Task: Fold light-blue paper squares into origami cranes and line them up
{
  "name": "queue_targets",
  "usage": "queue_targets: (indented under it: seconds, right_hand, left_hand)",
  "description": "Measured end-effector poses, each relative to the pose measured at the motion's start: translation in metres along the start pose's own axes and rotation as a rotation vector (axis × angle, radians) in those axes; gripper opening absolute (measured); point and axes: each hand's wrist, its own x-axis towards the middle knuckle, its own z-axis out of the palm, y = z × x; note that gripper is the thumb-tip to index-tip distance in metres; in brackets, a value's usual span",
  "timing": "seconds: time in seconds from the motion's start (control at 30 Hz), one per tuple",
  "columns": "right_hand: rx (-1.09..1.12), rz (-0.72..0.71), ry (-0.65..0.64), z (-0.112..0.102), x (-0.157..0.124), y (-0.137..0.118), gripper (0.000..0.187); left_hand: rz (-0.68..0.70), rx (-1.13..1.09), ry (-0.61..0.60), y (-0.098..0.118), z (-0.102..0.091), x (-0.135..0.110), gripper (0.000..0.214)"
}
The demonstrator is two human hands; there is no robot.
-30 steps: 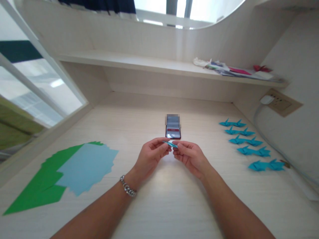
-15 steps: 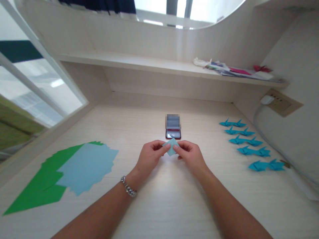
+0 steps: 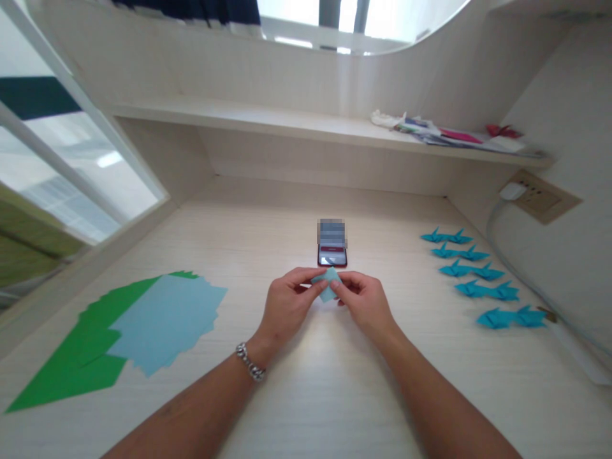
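Pale and faintly grained, the surface (image 3: pixel 287 408) runs back beneath a long shelf (image 3: pixel 248 121). On the left, light-blue sheets (image 3: pixel 167 322) overlap green sheets (image 3: pixel 71 370); on the right, blue folded cranes (image 3: pixel 488 272) sit in five pairs, with a grey cable (image 3: pixel 488 224) curving past them from a plug (image 3: pixel 511 191) in a wall socket (image 3: pixel 545 201). A phone (image 3: pixel 331 256) lies just beyond the hands. Loose papers (image 3: pixel 449 134) and a red object (image 3: pixel 504 131) rest on the shelf, and a rounded glass pane (image 3: pixel 382 25) shows above.

Midway between the sheets and the cranes, a small folded blue paper (image 3: pixel 329 294) is held over the surface. Left hand (image 3: pixel 289 303) and right hand (image 3: pixel 370 303) each pinch it, fingers closed with thumbs on top; a chain bracelet (image 3: pixel 249 362) circles the left wrist.

Most fingertips beneath the paper are hidden, so its folds are hard to read. Pixelation covers the phone's upper screen, the picture's top edge cuts off the pane, and a brown item (image 3: pixel 547 313) beside the nearest cranes is unclear.
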Motion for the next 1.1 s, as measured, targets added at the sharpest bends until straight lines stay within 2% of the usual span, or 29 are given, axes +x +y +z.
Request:
queue_targets:
  seconds: [0.3,0.53,0.7,0.83,0.9,1.1]
  right_hand:
    - [-0.001,-0.013,-0.004,0.0,0.001,0.001,0.024]
    - [0.081,0.074,-0.05,-0.002,0.001,0.0,0.029]
    - [0.207,0.252,-0.11,-0.005,0.001,-0.007,0.035]
    - [0.25,0.338,-0.15,-0.01,0.003,-0.006,0.03]
    - [0.229,0.323,-0.164,-0.012,0.003,-0.004,0.027]
    - [0.212,0.149,-0.244,-0.013,0.003,0.0,0.023]
  left_hand:
    - [0.039,-0.011,0.03,-0.005,0.0,0.001,0.02]
    - [-0.054,0.032,-0.167,-0.011,-0.004,0.007,0.017]
    - [-0.02,0.018,-0.285,-0.011,-0.005,0.006,0.009]
    - [0.016,-0.01,-0.343,-0.007,-0.006,0.005,0.007]
    - [0.021,-0.028,-0.356,-0.005,-0.007,0.006,0.007]
    - [0.021,-0.086,-0.347,-0.004,-0.007,0.006,0.008]
